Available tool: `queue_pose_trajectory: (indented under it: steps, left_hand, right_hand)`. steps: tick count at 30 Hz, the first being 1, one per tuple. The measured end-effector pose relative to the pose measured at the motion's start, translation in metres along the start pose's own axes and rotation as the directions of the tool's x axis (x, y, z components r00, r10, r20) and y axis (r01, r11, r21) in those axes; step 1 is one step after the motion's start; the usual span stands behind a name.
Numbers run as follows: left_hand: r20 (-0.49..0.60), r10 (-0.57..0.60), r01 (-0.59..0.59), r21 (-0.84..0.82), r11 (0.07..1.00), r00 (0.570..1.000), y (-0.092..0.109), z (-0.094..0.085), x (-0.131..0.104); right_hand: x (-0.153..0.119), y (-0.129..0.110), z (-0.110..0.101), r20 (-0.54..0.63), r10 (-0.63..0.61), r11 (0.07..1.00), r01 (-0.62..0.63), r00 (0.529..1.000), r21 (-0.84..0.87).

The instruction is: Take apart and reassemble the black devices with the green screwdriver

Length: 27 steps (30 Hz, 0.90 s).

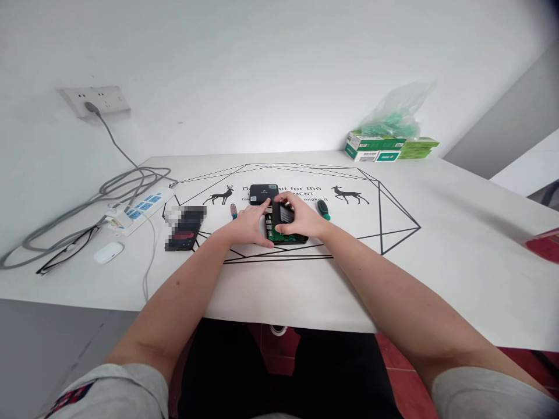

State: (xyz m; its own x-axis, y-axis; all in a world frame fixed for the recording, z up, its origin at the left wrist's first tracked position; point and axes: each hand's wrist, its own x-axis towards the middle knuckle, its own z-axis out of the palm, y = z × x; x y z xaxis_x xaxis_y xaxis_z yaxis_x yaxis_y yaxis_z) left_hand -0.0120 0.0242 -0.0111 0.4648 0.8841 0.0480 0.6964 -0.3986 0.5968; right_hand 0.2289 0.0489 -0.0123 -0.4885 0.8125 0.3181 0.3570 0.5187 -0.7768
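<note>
My right hand (pixel 303 215) is closed round a black rectangular block with a pale label (pixel 285 213), thumb on its near side and fingers over the far side. Directly under it lies an opened black case with a green circuit board (pixel 288 237). Whether the block touches the board I cannot tell. My left hand (pixel 251 226) grips the left side of this case, thumb at the near corner and forefinger at the far one. Just behind sits a flat black lid with small stickers (pixel 263 193). A screwdriver (pixel 233 210) lies by my left hand, a green-and-black handle (pixel 323 209) by my right.
Left on the white table are a dark phone (pixel 187 230), a power strip (pixel 140 209) with coiled grey cable, glasses (pixel 70 250) and a white earbud case (pixel 108 252). Green-and-white boxes (pixel 378 145) under a plastic bag (pixel 395 113) stand back right. A red object (pixel 544 245) is far right.
</note>
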Motion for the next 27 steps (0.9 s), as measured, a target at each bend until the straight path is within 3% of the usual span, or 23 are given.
queue_pose_trajectory:
  steps: [5, 9, 13, 17, 20, 23, 27]
  left_hand:
    - [0.009, 0.069, -0.070, 0.143, 0.987, 0.998, -0.005, 0.002, 0.003]
    - [0.027, 0.068, -0.072, 0.196, 0.978, 0.997, -0.011, 0.003, 0.005]
    - [-0.013, 0.079, -0.076, 0.162, 0.984, 0.997, -0.014, 0.002, 0.005]
    - [-0.039, 0.039, -0.033, 0.146, 0.989, 0.998, -0.017, 0.000, 0.005]
    - [-0.027, 0.036, -0.032, 0.114, 0.993, 0.999, -0.018, -0.003, 0.004]
    - [-0.030, 0.028, -0.025, 0.094, 0.995, 0.999, -0.018, -0.005, 0.004]
    - [-0.051, 0.016, -0.012, 0.068, 0.998, 0.999, -0.017, -0.004, 0.005]
  right_hand:
    - [-0.010, -0.006, -0.010, -0.070, 0.064, 0.904, -0.028, 0.995, 0.426]
    - [-0.019, -0.023, -0.010, 0.055, 0.055, 0.848, -0.076, 0.997, 0.525]
    - [-0.021, -0.027, -0.019, 0.102, -0.049, 0.927, 0.008, 0.994, 0.374]
    - [-0.023, -0.026, -0.037, 0.351, -0.090, 0.968, -0.002, 0.932, 0.252]
    - [-0.027, -0.032, -0.049, 0.414, -0.065, 0.984, -0.010, 0.908, 0.176]
    - [-0.032, -0.045, -0.056, 0.465, 0.023, 0.999, -0.031, 0.885, 0.011]
    - [-0.038, -0.061, -0.057, 0.555, 0.272, 0.953, -0.138, 0.787, -0.270]
